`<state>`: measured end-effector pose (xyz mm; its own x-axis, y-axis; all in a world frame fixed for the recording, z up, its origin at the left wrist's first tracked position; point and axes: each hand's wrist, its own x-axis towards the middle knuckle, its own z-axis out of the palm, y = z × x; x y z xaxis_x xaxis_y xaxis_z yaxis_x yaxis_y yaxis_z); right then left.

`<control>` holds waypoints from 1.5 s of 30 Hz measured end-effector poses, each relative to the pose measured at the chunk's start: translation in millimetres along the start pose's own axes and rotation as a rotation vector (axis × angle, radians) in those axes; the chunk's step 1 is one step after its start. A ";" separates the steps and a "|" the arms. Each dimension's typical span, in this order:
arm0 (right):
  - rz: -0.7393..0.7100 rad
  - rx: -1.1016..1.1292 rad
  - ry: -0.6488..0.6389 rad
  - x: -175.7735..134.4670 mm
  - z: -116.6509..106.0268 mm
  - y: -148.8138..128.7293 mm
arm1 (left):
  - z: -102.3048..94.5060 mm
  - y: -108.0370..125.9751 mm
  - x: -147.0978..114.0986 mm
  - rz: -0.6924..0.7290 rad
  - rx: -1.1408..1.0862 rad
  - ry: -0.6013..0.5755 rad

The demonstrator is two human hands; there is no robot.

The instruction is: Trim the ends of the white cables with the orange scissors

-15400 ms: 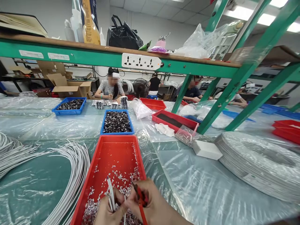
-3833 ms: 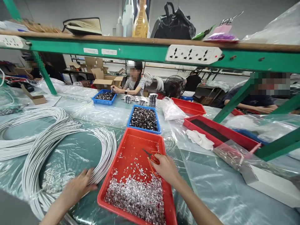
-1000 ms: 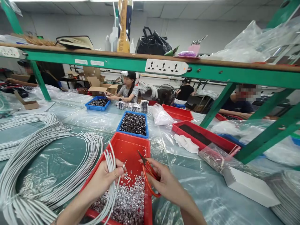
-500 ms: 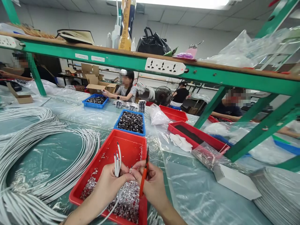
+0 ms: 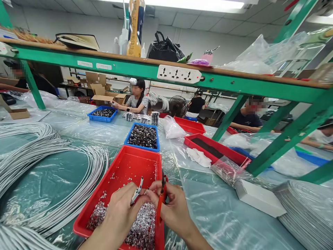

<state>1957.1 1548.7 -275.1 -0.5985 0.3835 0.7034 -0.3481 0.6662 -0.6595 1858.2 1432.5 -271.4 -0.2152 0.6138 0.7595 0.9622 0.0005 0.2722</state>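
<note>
Both forearms cut off at the bottom edge. Exact contact between the fingertips is hard to make out; the thumbs overlap there. Tool blades mostly hidden behind the right fingers.

Left hand (image 5: 122, 213) is closed around a few white cable ends (image 5: 137, 191), which stick up and slightly right out of the fist; coloured cores at the tips are too small to read. Right hand (image 5: 173, 210) is closed on orange-handled snips (image 5: 160, 201), held roughly upright, tip up, just right of the cable ends. The two hands touch at the fingertips.

Directly under both hands: red tray (image 5: 125, 166), near end heaped with small silvery scraps (image 5: 143, 227), far end mostly bare with a few scattered bits. Just beyond it, a blue tray (image 5: 127, 137) full of small dark parts. Further out and left, a second blue tray (image 5: 91, 116) with the same sort of parts, in front of a seated co-worker (image 5: 136, 100).

Right of the hands and beyond: long red tray (image 5: 208, 158) with a dark strip inside, a white cloth (image 5: 199, 157) just beside it, a clear bag (image 5: 226, 172) of small parts, then a white box (image 5: 258, 198). Far right, a flat coil (image 5: 307, 211), cut off by the edge.

Left of the hands: loose white cables (image 5: 52, 163) looped across the plastic-covered table (image 5: 221, 222), running out of view.
</note>
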 end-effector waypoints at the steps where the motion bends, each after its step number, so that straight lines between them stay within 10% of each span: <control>1: 0.043 0.049 0.019 -0.3 3.1 0.1 | 2.4 -1.0 -0.9 0.047 0.087 0.040; 5: 0.153 0.213 0.115 -0.3 14.6 -1.2 | 10.0 -7.0 -1.5 0.115 0.221 0.163; 8: 0.189 0.301 0.113 3.8 9.7 -0.7 | 10.2 -11.5 2.4 -0.181 -0.183 0.065; 12: 0.271 0.440 -0.197 12.2 -5.0 6.4 | 8.8 -15.8 6.2 -0.567 -0.725 -0.144; 36: 0.294 0.412 -0.163 14.5 0.0 15.6 | 4.7 -24.8 0.6 -0.428 -0.512 -0.258; 45: 0.274 0.425 -0.270 16.2 -0.3 21.4 | 8.4 -26.9 7.7 -0.548 -0.881 -0.305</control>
<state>1940.2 1569.3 -277.7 -0.8515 0.2914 0.4360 -0.3805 0.2287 -0.8960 1832.1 1443.8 -277.8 -0.4118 0.8737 0.2589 0.2628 -0.1582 0.9518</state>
